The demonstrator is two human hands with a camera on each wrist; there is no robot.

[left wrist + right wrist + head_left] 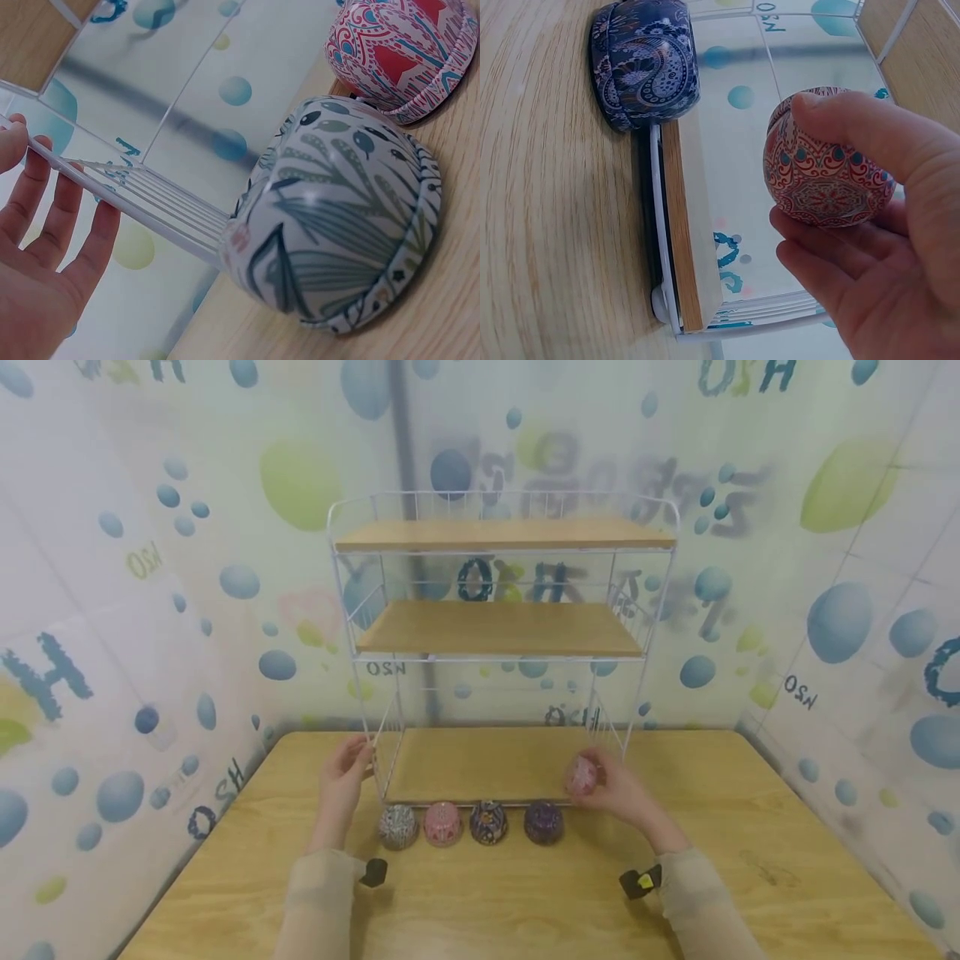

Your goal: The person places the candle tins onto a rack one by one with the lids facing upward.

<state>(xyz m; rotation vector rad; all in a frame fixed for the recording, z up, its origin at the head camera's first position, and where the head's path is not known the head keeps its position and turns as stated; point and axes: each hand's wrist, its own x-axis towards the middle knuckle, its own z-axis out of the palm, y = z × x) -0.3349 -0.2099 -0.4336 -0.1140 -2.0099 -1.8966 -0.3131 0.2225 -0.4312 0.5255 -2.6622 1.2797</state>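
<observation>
Though spotted, pale walls (240, 510) behind table (487, 902)

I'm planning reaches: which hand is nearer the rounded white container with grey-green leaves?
Left: the left hand holds the white-framed wooden-shelved rack, just left of and beyond the container; the right hand is far to its right.
</observation>
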